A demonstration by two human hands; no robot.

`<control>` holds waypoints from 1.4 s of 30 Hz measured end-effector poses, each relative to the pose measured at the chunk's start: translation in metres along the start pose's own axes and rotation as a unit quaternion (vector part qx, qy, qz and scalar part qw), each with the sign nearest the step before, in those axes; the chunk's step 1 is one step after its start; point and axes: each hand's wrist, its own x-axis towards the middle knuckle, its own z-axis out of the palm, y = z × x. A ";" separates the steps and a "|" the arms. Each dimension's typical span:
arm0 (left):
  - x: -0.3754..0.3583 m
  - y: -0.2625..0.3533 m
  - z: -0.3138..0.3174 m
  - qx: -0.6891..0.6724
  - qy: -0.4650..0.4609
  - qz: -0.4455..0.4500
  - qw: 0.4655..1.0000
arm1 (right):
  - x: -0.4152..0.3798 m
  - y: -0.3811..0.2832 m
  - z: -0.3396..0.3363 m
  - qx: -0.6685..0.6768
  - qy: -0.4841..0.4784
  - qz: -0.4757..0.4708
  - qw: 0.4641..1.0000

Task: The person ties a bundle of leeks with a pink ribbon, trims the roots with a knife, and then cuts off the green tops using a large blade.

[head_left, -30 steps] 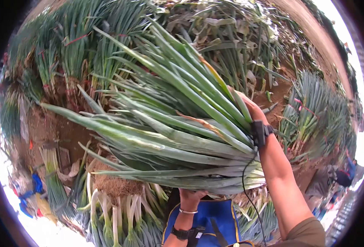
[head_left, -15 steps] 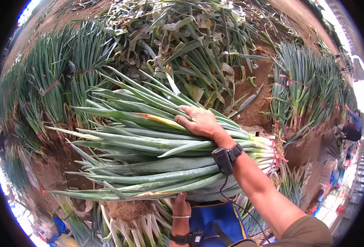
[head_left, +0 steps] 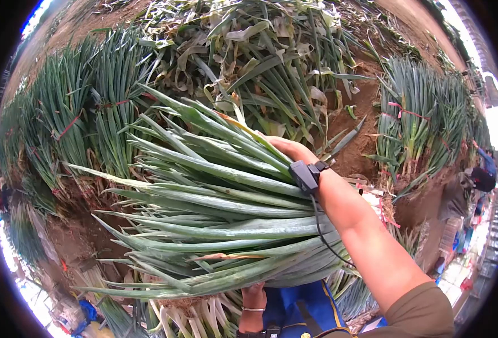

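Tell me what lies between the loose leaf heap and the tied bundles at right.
In the head view, brown soil with a few stray leaves lies there.

Bright, diffuse daylight lit the scene evenly, leaving a pale sheen on the leaf bunch [head_left: 226,228] and small washed-out highlights on the withered leaf heap [head_left: 254,36], with darker shade between the leaves. White glare burned out detail along the right and lower-left rims, and bluish-purple fringing edged the upper left. The fisheye lens bowed the ground [head_left: 356,149] into curves inside black corners; the bunch looked crisp, while distant things near the rim were soft.
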 end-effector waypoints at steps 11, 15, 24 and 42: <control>-0.005 -0.015 0.009 0.059 -0.060 0.009 0.996 | 0.026 0.034 -0.015 -0.015 -0.026 0.181 0.983; -0.016 -0.028 0.018 0.030 -0.081 -0.021 0.996 | 0.006 0.015 -0.009 -0.066 -0.004 0.172 0.983; -0.054 -0.081 0.050 -0.049 -0.137 -0.080 0.986 | -0.036 -0.008 -0.002 -0.139 -0.006 0.094 0.986; -0.039 -0.062 0.042 0.133 -0.056 0.049 0.988 | -0.069 -0.006 0.013 -0.320 0.024 0.029 0.947</control>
